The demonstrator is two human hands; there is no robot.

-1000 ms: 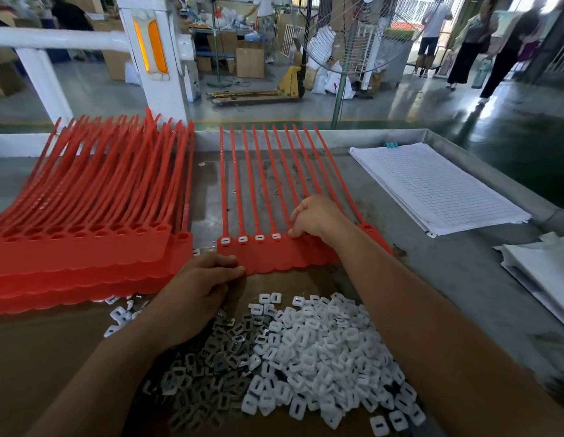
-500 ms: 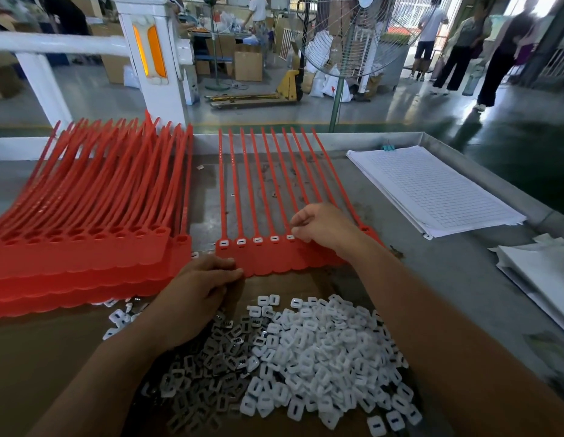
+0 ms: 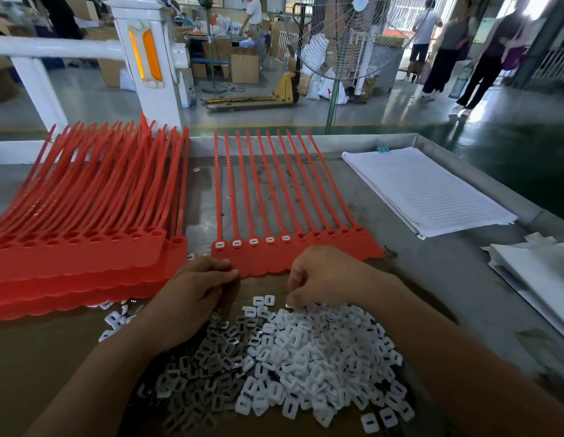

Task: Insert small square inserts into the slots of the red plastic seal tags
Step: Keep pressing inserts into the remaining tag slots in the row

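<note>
You've got red seal tags [image 3: 293, 247], white inserts [image 3: 305, 357] — and white paper [image 3: 432, 190] ruled in a fine grid.

Ten red tags [image 3: 293, 257] lie in one joined row: five carry white inserts [image 3: 253, 241], five slots [image 3: 331, 234] are bare. One uncountable heap of loose inserts [image 3: 305, 357], one paper stack [image 3: 432, 190], one fan [image 3: 346, 36].

A single wide-angle camera rode on the person's head and looked forward and steeply down along both forearms. It sat close to the grey metal counter [image 3: 447, 279], with the left hand [image 3: 192, 298] and right hand [image 3: 324, 275] mid-frame. The green workshop floor [image 3: 495, 127] and a wire-caged standing fan [image 3: 346, 36] filled the distant top, bowed by the lens.
</note>
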